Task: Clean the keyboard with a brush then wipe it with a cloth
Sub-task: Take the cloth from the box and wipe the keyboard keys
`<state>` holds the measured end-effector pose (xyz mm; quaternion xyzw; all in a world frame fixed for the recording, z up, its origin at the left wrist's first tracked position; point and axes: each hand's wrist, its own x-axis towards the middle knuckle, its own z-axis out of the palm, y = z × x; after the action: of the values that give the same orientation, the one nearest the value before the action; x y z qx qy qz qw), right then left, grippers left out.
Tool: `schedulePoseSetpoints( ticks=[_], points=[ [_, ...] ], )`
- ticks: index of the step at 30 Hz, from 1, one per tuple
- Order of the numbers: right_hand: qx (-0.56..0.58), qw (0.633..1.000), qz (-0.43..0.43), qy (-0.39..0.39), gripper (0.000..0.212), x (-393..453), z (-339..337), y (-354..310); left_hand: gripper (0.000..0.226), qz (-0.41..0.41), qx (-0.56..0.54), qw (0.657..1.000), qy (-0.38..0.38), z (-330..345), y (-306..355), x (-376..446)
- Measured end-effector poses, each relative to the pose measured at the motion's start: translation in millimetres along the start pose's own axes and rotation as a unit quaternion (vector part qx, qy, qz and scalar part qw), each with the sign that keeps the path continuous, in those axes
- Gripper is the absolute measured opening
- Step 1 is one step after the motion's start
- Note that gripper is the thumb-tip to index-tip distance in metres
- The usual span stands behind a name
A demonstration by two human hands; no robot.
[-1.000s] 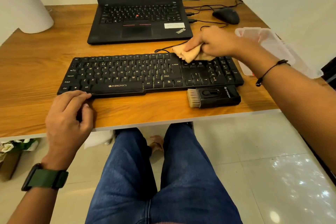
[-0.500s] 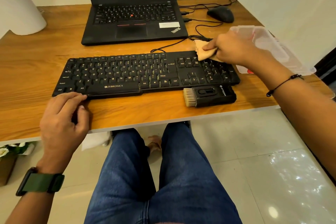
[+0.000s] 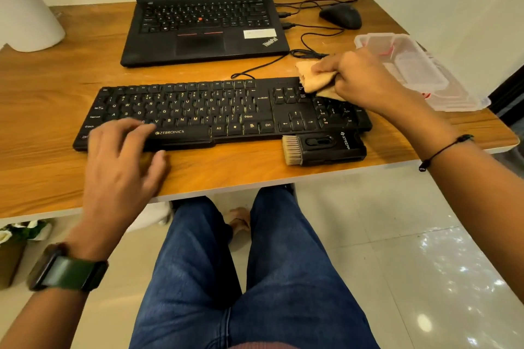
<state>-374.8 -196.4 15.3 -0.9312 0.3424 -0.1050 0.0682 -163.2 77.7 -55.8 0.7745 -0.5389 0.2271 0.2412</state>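
Observation:
A black keyboard (image 3: 215, 112) lies across the wooden desk (image 3: 51, 99). My right hand (image 3: 365, 79) grips a crumpled tan cloth (image 3: 314, 78) and presses it on the keyboard's upper right corner, above the number pad. My left hand (image 3: 122, 161) hovers over the keyboard's lower left part with fingers spread, blurred, holding nothing. The black brush (image 3: 323, 149) with pale bristles lies on the desk just in front of the keyboard's right end, bristles pointing left.
A black laptop (image 3: 204, 17) stands open behind the keyboard. A black mouse (image 3: 341, 15) and cables lie at the back right. A clear plastic box (image 3: 411, 65) sits by the right edge. A white pot (image 3: 25, 17) stands at the far left.
My right hand has slid the cloth rightward along the keyboard's top to its upper right corner. My left hand has lifted from the desk edge and moved up over the keyboard's left keys.

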Motion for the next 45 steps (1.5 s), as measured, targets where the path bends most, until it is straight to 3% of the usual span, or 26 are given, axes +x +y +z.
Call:
schedulePoseSetpoints(
  ticks=[4, 9, 12, 18, 23, 29, 34, 41, 45],
  points=[
    [0.006, 1.000, 0.005, -0.011, 0.045, 8, 4, -2, 0.054, 0.094, -0.009, 0.992, -0.085, 21, 36, 41],
    [0.031, 0.998, 0.005, -0.062, 0.041, -7, 1, -4, 0.073, 0.128, -0.038, 0.980, -0.145, 41, 77, 68],
    [0.065, 0.994, 0.010, -0.084, 0.040, -19, -11, -1, 0.074, 0.123, -0.048, 0.980, -0.149, 49, 86, 70],
    [0.081, 0.996, 0.040, -0.015, 0.041, -3, -16, 4, 0.069, 0.070, -0.072, 0.987, -0.125, 60, 95, 70],
    [0.014, 0.998, 0.025, -0.060, 0.042, -1, 4, 1, 0.068, 0.047, -0.079, 0.989, -0.115, 64, 103, 72],
    [0.050, 0.994, 0.021, -0.094, 0.039, -25, -22, -1, 0.067, 0.040, -0.079, 0.989, -0.116, 65, 102, 72],
    [0.044, 0.998, 0.039, -0.003, 0.038, 5, -23, 0, 0.066, 0.036, -0.076, 0.989, -0.120, 62, 103, 69],
    [-0.028, 0.998, 0.015, -0.051, 0.038, -14, -2, 2, 0.066, 0.027, -0.076, 0.990, -0.115, 60, 102, 68],
    [0.017, 0.997, 0.009, -0.076, 0.035, -34, -16, 6, 0.067, 0.027, -0.078, 0.990, -0.112, 60, 103, 67]
  ],
)
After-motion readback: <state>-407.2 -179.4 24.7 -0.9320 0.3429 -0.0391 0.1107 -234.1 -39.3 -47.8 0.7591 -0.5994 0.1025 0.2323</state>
